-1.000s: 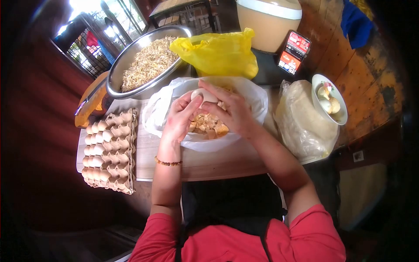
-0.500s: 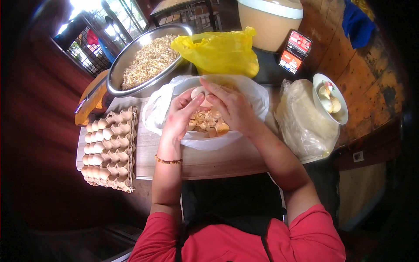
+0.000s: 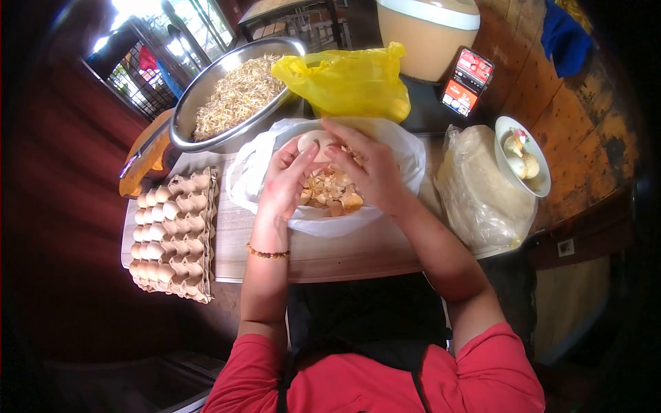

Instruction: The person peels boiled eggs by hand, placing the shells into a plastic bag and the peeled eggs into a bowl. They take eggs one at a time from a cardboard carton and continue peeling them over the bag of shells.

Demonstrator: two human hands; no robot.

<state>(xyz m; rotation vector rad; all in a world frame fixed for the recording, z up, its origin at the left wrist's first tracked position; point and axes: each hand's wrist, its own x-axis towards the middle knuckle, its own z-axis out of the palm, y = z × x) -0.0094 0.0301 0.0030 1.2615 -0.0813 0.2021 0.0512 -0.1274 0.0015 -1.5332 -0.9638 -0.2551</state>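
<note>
Over a white plastic bag that lines a container, my left hand has its fingers wrapped round a pale egg. My right hand is at the egg's right side, fingers bent and apart, its fingertips near or on the egg; exact contact is hard to make out. Broken eggshells lie in the bag below both hands. On the left of the table, a cardboard egg tray holds several eggs in its left part.
A metal bowl of sprouts stands at the back left beside a yellow bag. Further right are a lidded bucket, a phone, a clear plastic bag and a white bowl holding eggs.
The fingers of my right hand have opened a little away from the egg, and more of the egg shows. My left hand has barely moved.
</note>
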